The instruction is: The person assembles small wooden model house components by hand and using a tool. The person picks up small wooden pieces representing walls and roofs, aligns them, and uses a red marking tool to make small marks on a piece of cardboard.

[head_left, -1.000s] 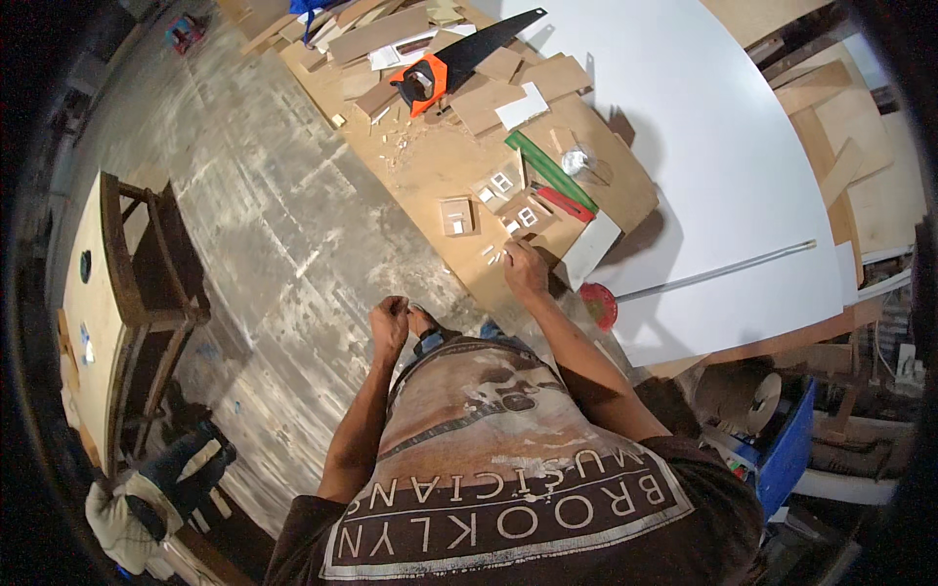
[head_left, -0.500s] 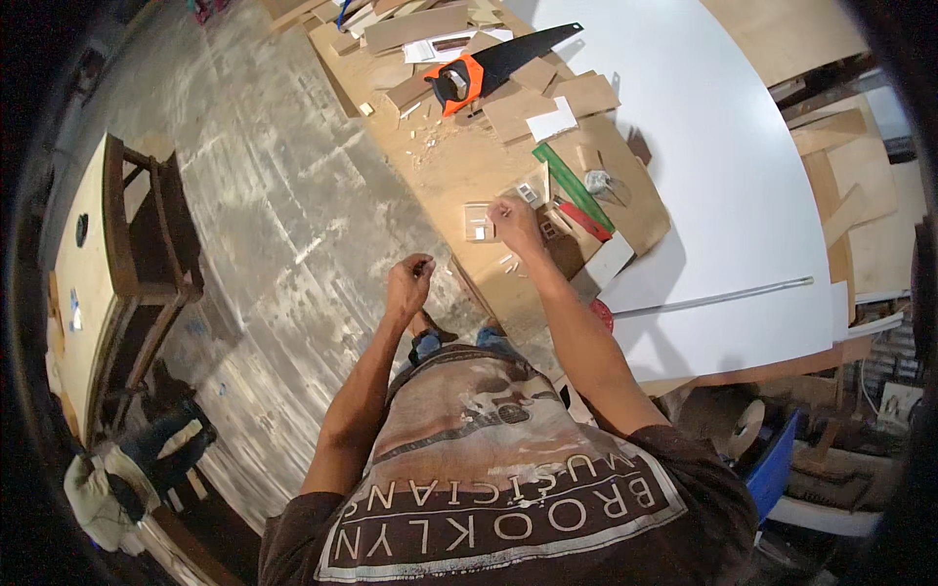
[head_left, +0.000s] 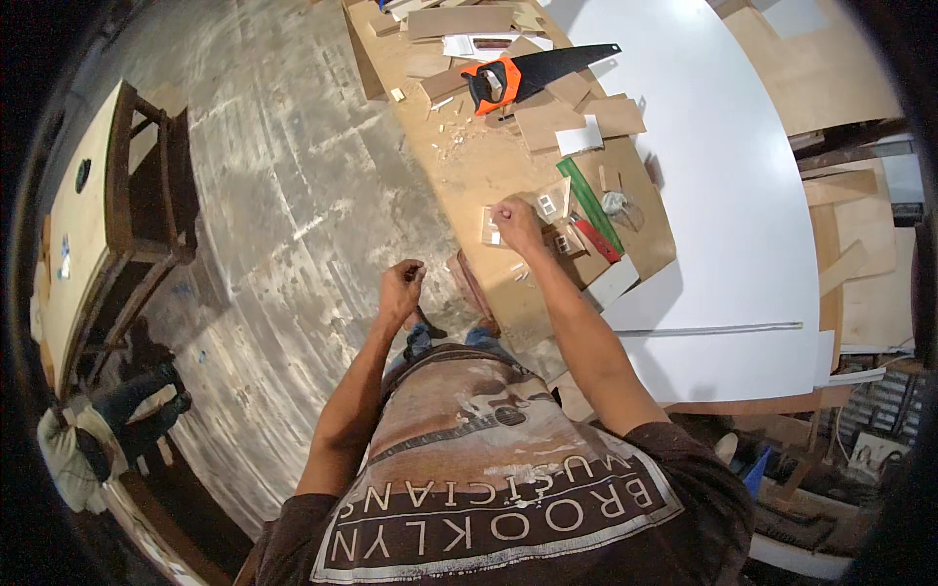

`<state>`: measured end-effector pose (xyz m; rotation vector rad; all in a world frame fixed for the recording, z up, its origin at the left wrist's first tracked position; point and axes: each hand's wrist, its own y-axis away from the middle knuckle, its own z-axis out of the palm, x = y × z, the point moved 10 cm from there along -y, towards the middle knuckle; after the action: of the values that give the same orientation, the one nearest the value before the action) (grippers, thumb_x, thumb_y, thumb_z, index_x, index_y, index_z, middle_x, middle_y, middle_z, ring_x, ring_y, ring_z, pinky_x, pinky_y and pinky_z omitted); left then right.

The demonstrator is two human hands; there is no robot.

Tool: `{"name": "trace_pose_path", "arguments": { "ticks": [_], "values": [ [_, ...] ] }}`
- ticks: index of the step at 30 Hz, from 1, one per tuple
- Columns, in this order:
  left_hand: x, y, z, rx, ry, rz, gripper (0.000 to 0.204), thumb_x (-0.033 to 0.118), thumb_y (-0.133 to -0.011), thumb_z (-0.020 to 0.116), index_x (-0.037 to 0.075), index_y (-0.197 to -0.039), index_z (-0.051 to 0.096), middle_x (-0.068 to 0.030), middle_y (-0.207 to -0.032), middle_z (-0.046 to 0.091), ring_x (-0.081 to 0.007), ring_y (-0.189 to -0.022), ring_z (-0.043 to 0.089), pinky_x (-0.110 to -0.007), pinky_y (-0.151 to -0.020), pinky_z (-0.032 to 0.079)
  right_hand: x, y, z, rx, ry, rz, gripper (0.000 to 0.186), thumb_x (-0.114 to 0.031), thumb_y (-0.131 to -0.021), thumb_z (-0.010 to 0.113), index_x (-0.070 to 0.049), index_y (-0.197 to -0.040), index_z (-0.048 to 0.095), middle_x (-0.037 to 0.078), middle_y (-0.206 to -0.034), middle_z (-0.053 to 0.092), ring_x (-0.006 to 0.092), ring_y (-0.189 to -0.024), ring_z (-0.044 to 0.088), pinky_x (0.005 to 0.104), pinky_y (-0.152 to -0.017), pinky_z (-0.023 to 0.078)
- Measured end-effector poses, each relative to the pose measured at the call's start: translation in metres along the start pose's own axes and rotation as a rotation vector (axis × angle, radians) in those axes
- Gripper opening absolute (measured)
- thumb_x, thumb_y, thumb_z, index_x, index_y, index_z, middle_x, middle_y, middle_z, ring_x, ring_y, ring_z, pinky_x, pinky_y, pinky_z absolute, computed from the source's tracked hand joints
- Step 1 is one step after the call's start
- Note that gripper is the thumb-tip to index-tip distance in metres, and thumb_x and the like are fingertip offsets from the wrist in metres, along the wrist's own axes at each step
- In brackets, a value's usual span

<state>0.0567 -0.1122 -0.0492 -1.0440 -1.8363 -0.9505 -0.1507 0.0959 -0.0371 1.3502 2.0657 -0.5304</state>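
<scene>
My right hand [head_left: 520, 227] is over a small light-wood panel [head_left: 488, 232] with white strips on it, near the left edge of the workbench. Its fingers are pinched together, and anything between them is too small to make out. My left hand [head_left: 399, 290] hangs over the floor just off the bench edge, fingers curled closed on something I cannot make out. Beside my right hand stand a small wooden piece with a white window frame [head_left: 547, 203] and another small framed panel [head_left: 564, 242]. A red-handled tool [head_left: 596, 239] lies against a green strip [head_left: 589, 208].
An orange-and-black handsaw [head_left: 493, 86] lies among wood offcuts [head_left: 459, 21] at the bench's far end. Sawdust and chips dot the bench [head_left: 445, 186]. A large white sheet [head_left: 723, 176] extends to the right, with a long metal rod [head_left: 713, 330] on it. A wooden table [head_left: 93, 195] stands left.
The whole view has shifted, so the bench appears farther right. My right hand stays over the small panel. My left hand is slightly farther from the bench edge.
</scene>
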Motion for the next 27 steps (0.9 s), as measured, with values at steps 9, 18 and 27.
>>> {"name": "trace_pose_path", "arguments": {
  "ticks": [9, 18, 27],
  "values": [
    [-0.001, -0.001, 0.000, 0.019, -0.008, 0.024, 0.025, 0.017, -0.090, 0.068, -0.005, -0.103, 0.070, -0.0202, -0.083, 0.071, -0.0265, -0.075, 0.070, -0.037, -0.071, 0.054, -0.005, 0.003, -0.006, 0.038, -0.017, 0.010, 0.015, -0.016, -0.084, 0.069, -0.001, -0.085, 0.071, 0.015, -0.087, 0.070, 0.0305, -0.080, 0.069, 0.0385, -0.072, 0.053],
    [-0.013, 0.001, 0.000, 0.016, -0.031, -0.005, 0.026, 0.018, -0.090, 0.068, -0.004, -0.104, 0.070, -0.0207, -0.084, 0.072, -0.0284, -0.078, 0.071, -0.037, -0.072, 0.055, -0.019, 0.007, -0.014, -0.001, 0.104, -0.089, 0.014, -0.014, -0.083, 0.068, -0.001, -0.087, 0.072, 0.016, -0.089, 0.070, 0.0335, -0.083, 0.068, 0.0401, -0.075, 0.054],
    [-0.015, 0.010, -0.004, 0.008, -0.039, 0.005, 0.026, 0.018, -0.090, 0.067, -0.005, -0.103, 0.070, -0.0217, -0.089, 0.072, -0.0306, -0.082, 0.072, -0.037, -0.075, 0.055, -0.022, 0.001, -0.026, -0.085, 0.029, -0.243, 0.012, -0.007, -0.082, 0.069, -0.001, -0.092, 0.074, 0.015, -0.091, 0.067, 0.0316, -0.086, 0.066, 0.0396, -0.077, 0.053]
  ]
}}
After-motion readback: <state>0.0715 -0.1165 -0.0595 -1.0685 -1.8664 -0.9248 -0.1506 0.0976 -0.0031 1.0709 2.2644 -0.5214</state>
